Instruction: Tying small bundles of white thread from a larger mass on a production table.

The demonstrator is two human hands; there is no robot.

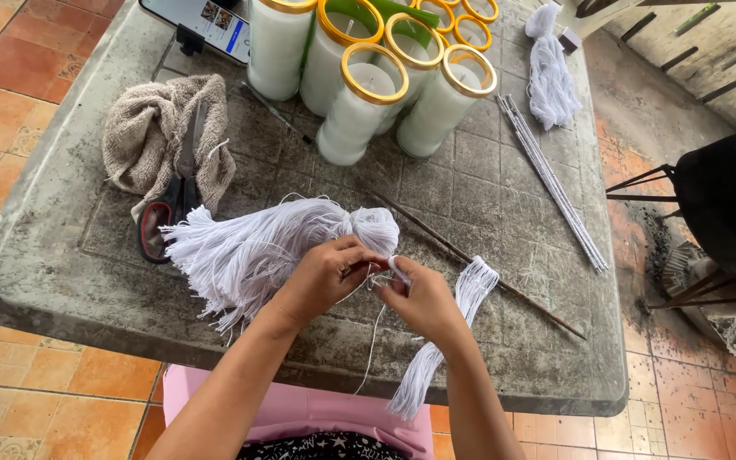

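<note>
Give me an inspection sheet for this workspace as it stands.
Surface: grey stone table, stained and gritty.
Job's things: white string bundle under the left hand; smaller string bunch hangs over the front edge by the right hand; both hands pinch strands between them.
Clutter: scissors on a beige cloth; white candles with yellow rims; thin rods; a stick; phone; more string at the far edge.
Hands: bare, both closed on strands.
Cables: nothing seen.
Surroundings: orange tile floor; black pot on a stand with ash beneath.
</note>
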